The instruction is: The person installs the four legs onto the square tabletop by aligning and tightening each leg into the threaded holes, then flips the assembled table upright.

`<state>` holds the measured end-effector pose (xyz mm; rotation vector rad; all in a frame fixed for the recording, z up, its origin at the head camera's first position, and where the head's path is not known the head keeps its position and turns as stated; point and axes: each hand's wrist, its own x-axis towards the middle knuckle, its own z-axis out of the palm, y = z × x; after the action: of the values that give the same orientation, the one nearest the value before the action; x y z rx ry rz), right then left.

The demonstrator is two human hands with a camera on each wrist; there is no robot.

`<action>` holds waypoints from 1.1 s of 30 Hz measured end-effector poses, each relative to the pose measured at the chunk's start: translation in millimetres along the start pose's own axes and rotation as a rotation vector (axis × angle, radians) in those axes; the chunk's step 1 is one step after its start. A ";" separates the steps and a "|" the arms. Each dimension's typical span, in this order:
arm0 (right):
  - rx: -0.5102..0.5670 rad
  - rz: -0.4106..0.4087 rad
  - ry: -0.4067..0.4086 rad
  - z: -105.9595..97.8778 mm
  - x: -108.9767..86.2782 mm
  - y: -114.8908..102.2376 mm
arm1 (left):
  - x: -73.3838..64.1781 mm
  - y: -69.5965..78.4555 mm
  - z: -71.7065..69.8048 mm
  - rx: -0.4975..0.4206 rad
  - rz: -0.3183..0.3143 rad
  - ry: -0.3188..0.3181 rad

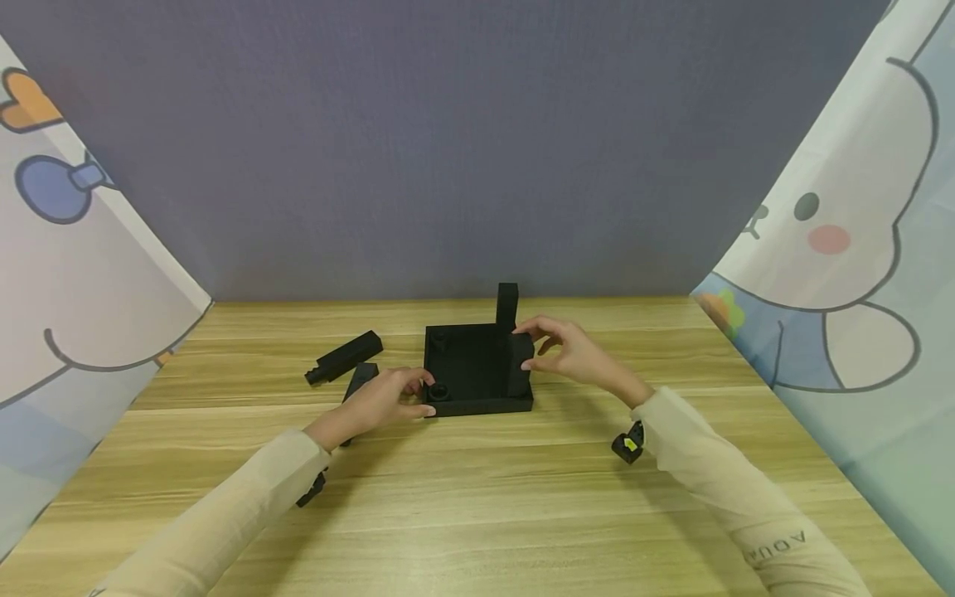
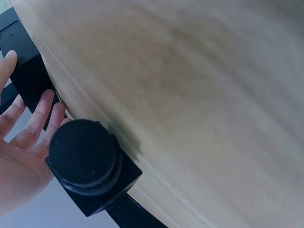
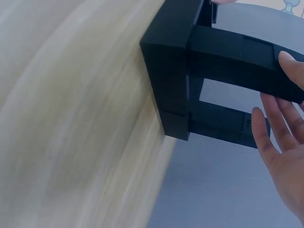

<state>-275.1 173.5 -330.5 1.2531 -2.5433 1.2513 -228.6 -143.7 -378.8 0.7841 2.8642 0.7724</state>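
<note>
A square black base [image 1: 472,365] with a raised rim and round sockets at its left corners lies on the table. My left hand [image 1: 384,394] grips its near left corner, thumb on the front side and fingers at the left side, as the left wrist view [image 2: 33,78] also shows of the base. At the near right corner stands a black leg [image 1: 520,365], pinched near its top between thumb and fingers of my right hand [image 1: 573,356]. Another black leg [image 1: 507,305] rises from the far right corner. Whether the pinched leg is fully seated cannot be told.
Left of the base lie two loose black legs, one farther back [image 1: 345,358] and one [image 1: 361,376] partly behind my left hand. A round end of a leg [image 2: 84,152] looms large in the left wrist view. Behind the wooden table [image 1: 462,506] stands a grey panel [image 1: 448,149].
</note>
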 end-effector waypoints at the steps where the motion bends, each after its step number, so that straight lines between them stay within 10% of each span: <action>1: -0.005 0.004 0.015 1.1 -0.9 -0.2 | 0.0 -0.1 0.1 -0.002 0.001 0.000; 33: -0.031 0.099 0.144 12.0 -3.9 -7.4 | 0.6 -1.4 0.0 -0.004 -0.001 -0.005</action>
<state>-263.9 165.3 -335.2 1.0031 -2.5385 1.2652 -229.7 -144.5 -379.4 0.7833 2.8575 0.7747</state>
